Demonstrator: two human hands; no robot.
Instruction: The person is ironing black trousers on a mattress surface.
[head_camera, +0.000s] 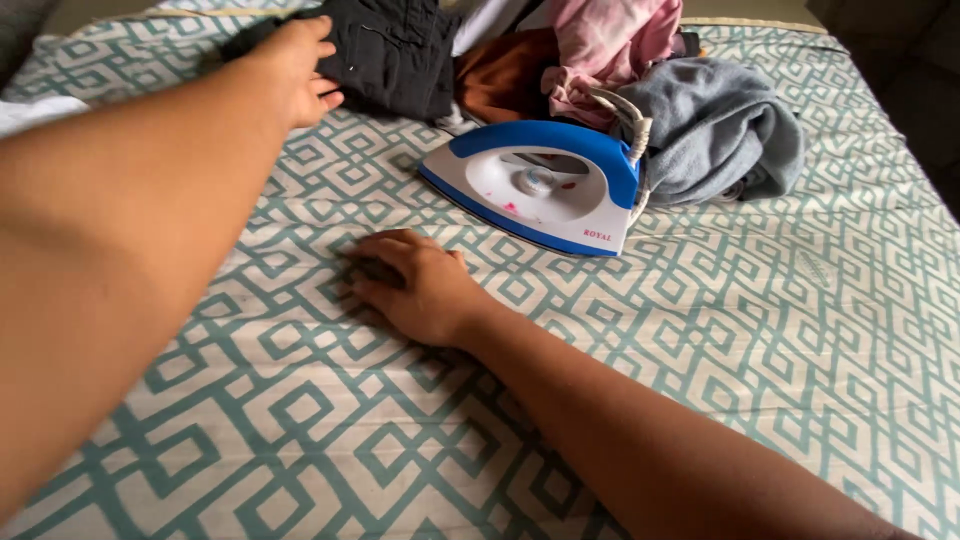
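My left hand (300, 65) reaches far across the bed and rests on the edge of a black garment (395, 50); whether the fingers grip the cloth I cannot tell. My right hand (415, 285) lies palm down on the teal and white patterned sheet (700, 330), fingers spread, holding nothing. A blue and white clothes iron (540, 185) lies just beyond my right hand, resting on the sheet with its cord (630, 120) trailing over a grey garment.
A heap of clothes sits at the far side: a brown piece (505, 75), a pink piece (610, 45) and a grey garment (720, 130). A white cloth (35, 110) shows at the left edge. The bed's right edge drops into a dark area.
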